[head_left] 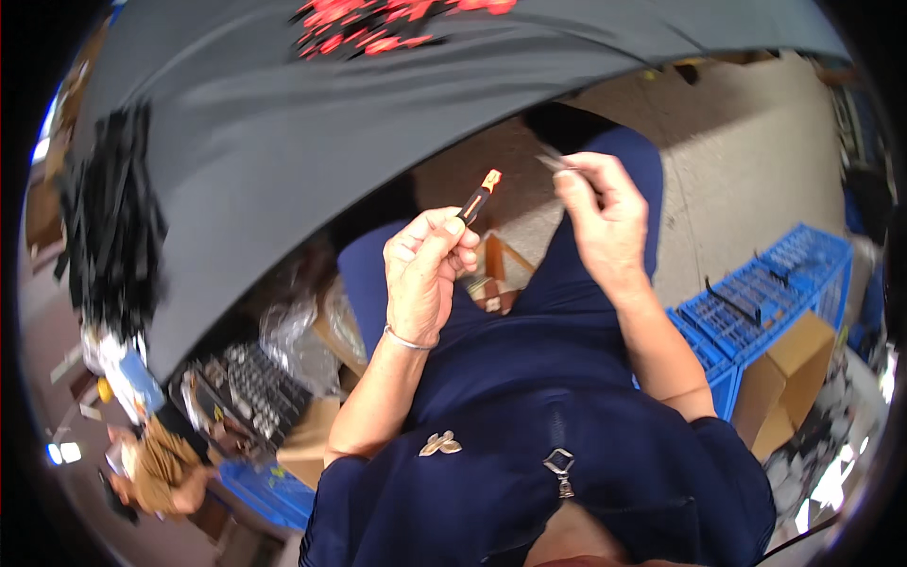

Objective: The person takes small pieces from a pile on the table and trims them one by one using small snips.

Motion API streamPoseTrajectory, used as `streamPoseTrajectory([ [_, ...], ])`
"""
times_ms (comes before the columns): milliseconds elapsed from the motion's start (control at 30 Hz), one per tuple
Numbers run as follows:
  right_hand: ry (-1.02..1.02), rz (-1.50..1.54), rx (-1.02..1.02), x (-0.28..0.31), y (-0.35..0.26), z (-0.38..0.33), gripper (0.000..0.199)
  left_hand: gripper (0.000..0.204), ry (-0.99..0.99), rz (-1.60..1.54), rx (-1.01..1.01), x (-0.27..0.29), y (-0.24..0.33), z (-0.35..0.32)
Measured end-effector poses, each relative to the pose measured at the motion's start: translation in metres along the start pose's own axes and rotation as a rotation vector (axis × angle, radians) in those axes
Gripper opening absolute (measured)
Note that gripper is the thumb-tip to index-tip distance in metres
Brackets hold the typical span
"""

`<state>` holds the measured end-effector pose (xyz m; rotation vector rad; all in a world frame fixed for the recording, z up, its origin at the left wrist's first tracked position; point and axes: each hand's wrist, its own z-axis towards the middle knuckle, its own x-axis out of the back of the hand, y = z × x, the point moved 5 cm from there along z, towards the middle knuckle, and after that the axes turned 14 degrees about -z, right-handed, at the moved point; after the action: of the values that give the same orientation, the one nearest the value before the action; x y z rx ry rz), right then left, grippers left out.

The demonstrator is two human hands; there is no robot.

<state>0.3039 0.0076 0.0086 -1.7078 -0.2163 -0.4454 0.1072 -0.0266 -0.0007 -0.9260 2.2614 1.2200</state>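
My left hand pinches a short black strap-like piece with an orange tip, between thumb and fingers. Its free end points up and away from me, over my lap. To the right, my right hand is closed on a small, thin, pointed metal tool. Blur hides what kind of tool it is. The two hands are apart, and the tool does not touch the black piece.
A dark grey cloth-covered table curves ahead, bearing a red and black pile and a bundle of black strips. Blue crates and a cardboard box stand at right. Another person is at lower left.
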Motion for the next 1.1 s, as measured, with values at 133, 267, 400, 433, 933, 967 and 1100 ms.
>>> streamPoseTrajectory([
  [133, -0.010, 0.017, 0.020, 0.006, 0.003, -0.002, 0.013, 0.016, 0.149, 0.119, -0.300, 0.065, 0.042, -0.029],
  [267, -0.106, -0.051, 0.057, 0.000, 0.010, -0.006, 0.016, 0.017, 0.493, 0.117, -0.491, 0.184, 0.062, -0.082],
  [400, -0.142, -0.066, 0.010, -0.005, 0.012, -0.010, 0.015, 0.012, 0.778, 0.057, -0.541, 0.285, 0.038, -0.128],
  [433, -0.136, -0.074, -0.003, -0.006, 0.011, -0.010, 0.016, 0.011, 0.842, 0.055, -0.538, 0.308, 0.028, -0.136],
  [933, -0.092, 0.045, -0.040, -0.016, 0.007, -0.013, 0.013, 0.030, 0.736, 0.589, -0.785, 0.241, 0.062, -0.101],
  [967, -0.090, 0.072, -0.068, -0.017, 0.007, -0.013, 0.013, 0.030, 0.626, 0.692, -0.830, 0.197, 0.075, -0.091],
  [1100, -0.064, 0.121, -0.052, -0.009, 0.008, -0.009, 0.014, 0.024, 0.164, 0.859, -1.072, 0.052, 0.103, -0.052],
])
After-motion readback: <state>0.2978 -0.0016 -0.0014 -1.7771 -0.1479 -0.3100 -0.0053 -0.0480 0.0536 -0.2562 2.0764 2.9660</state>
